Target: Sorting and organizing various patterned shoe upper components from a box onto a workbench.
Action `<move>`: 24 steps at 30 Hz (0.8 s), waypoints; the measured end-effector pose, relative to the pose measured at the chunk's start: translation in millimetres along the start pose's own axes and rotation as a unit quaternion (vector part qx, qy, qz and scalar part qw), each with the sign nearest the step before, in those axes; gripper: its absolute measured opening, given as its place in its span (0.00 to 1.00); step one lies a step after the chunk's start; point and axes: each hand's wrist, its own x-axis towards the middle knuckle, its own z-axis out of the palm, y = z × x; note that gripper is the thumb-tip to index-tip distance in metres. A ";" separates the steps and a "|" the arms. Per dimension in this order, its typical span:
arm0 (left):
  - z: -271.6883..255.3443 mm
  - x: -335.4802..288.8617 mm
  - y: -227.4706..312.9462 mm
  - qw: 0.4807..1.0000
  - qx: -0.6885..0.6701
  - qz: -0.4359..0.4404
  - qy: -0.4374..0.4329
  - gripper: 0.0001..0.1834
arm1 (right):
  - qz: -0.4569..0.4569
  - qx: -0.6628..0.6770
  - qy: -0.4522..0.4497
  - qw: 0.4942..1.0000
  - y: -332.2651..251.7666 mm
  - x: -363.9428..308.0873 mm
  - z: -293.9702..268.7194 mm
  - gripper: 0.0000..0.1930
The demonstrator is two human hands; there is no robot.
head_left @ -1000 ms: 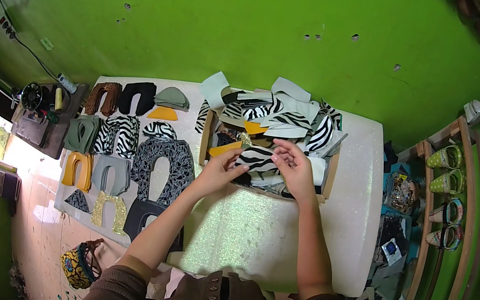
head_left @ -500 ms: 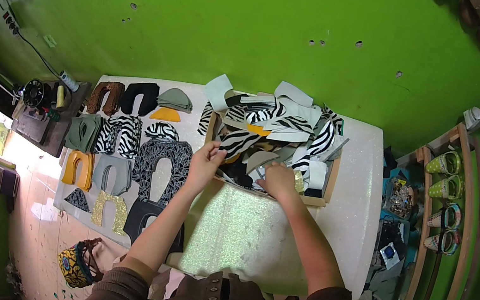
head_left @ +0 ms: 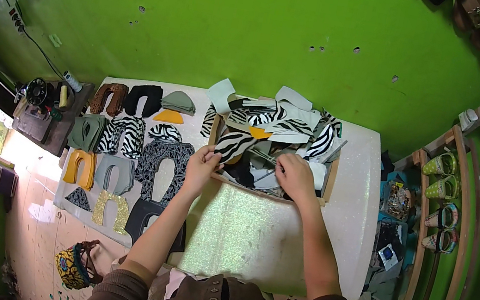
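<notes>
A shallow cardboard box (head_left: 331,180) on the table is heaped with material scraps, many of them zebra-striped, others white, grey or black. At its near left corner my left hand (head_left: 204,164) is closed, thumb and fingers pinching the lower end of a zebra-striped scrap (head_left: 234,145). Inside the box's near right part, my right hand (head_left: 296,175) has its fingers bent around the end of a thin grey-green scrap (head_left: 262,154). A small yellow scrap (head_left: 259,133) lies in the pile between striped pieces.
Left on the pale table (head_left: 348,233) lie rows of U-shaped cut pieces, among them yellow (head_left: 75,168), black (head_left: 145,92) and glittery gold (head_left: 112,199). A sewing machine (head_left: 38,94) stands at far left. Sandals (head_left: 443,165) hang on a wooden rack (head_left: 459,253) at right.
My right hand has risen out of the scraps and moved right, with a grey-green scrap now at its fingertips. My left hand has shifted slightly down and left beside the striped scrap.
</notes>
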 end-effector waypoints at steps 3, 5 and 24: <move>1.0 -1.3 2.9 0.999 -0.020 -0.025 0.010 0.12 | -0.037 -0.025 0.006 0.999 2.0 -7.4 -12.8 0.06; 1.1 -3.3 2.3 0.999 -0.028 -0.041 0.004 0.12 | -0.024 0.006 0.010 1.000 -1.0 -10.2 -15.4 0.06; -0.2 -40.1 11.9 0.965 -0.113 -0.190 -0.139 0.14 | -0.061 0.006 0.060 0.996 -53.2 -34.5 14.0 0.06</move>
